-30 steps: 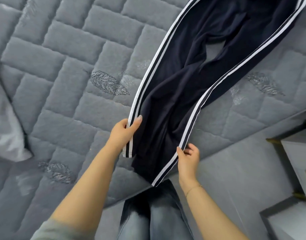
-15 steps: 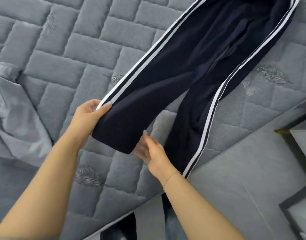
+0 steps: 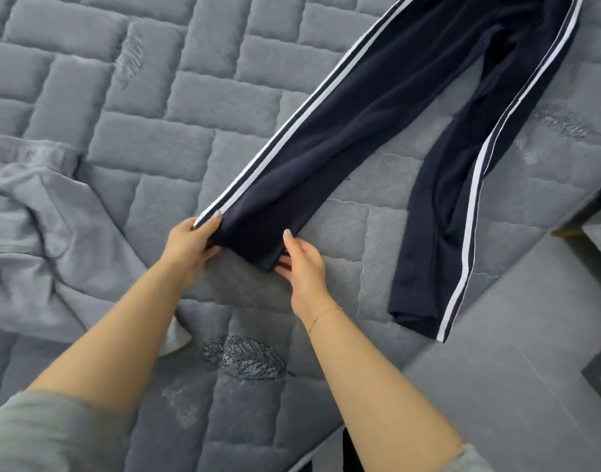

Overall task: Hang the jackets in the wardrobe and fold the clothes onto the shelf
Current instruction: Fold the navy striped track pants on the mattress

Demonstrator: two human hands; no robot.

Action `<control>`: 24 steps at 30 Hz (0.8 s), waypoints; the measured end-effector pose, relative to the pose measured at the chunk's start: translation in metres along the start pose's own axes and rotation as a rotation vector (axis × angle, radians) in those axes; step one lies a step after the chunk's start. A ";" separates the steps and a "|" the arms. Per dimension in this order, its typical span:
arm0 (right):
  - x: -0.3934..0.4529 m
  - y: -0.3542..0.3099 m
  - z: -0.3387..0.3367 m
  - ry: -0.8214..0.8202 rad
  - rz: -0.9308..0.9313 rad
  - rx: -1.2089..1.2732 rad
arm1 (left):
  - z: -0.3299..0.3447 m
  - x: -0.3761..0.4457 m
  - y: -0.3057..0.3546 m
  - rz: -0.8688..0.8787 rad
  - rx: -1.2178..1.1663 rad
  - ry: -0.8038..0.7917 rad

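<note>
One navy track pants (image 3: pixel 377 114), two legs; one grey garment (image 3: pixel 36 240); one quilted mattress (image 3: pixel 156 97); two hands.

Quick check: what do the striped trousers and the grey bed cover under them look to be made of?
Trousers: soft matte knit, likely jersey or a polyester blend; they drape limply, and the white side stripes look sewn on. Bed cover: padded quilted fabric with a faint plush sheen; stitched blocks puff up, with embroidered leaf motifs. Exact fibre can't be told.

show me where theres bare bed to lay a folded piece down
Bare quilted mattress lies upper left, between the grey garment and the navy track pants; a narrower strip runs between the two pant legs. Crowded: the near cuff, gripped by the left hand and right hand.
</note>
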State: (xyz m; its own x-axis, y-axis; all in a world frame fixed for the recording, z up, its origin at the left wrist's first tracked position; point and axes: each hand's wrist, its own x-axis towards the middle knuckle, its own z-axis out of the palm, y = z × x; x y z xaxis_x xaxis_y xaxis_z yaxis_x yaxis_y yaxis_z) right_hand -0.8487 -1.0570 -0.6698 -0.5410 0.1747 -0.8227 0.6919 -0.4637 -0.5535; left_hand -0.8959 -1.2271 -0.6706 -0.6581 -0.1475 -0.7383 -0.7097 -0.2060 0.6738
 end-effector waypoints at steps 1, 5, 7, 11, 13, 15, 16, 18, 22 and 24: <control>0.005 -0.003 0.005 0.025 -0.025 -0.063 | 0.000 0.003 -0.003 0.001 0.006 -0.002; 0.007 -0.008 0.021 0.069 -0.110 -0.214 | -0.003 0.003 -0.003 0.111 0.023 -0.044; -0.006 -0.002 0.027 0.068 -0.130 -0.157 | -0.013 -0.001 -0.005 0.204 -0.002 0.094; -0.032 0.034 0.019 0.093 -0.025 -0.064 | -0.036 -0.003 -0.014 0.249 -0.008 0.259; -0.038 0.046 0.008 0.041 0.095 -0.044 | -0.042 0.001 -0.022 0.190 0.020 0.297; -0.037 0.051 -0.002 -0.003 0.125 -0.105 | -0.043 0.005 -0.028 0.152 0.059 0.295; -0.038 0.049 -0.005 -0.022 0.118 -0.136 | -0.042 0.005 -0.028 0.147 0.073 0.306; -0.039 0.047 -0.016 -0.024 0.108 -0.210 | -0.037 -0.002 -0.029 0.167 0.069 0.379; -0.051 0.038 -0.063 0.080 0.046 -0.243 | -0.006 -0.042 -0.035 0.167 0.089 0.528; -0.055 0.027 -0.095 0.122 0.035 -0.195 | 0.018 -0.066 -0.046 0.092 0.017 0.486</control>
State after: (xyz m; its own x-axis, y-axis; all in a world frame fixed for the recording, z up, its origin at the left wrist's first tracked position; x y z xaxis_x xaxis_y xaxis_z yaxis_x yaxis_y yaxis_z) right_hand -0.7548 -0.9970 -0.6519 -0.4617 0.2703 -0.8448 0.7948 -0.2969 -0.5293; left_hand -0.8244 -1.1906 -0.6524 -0.5281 -0.5992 -0.6018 -0.6604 -0.1557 0.7346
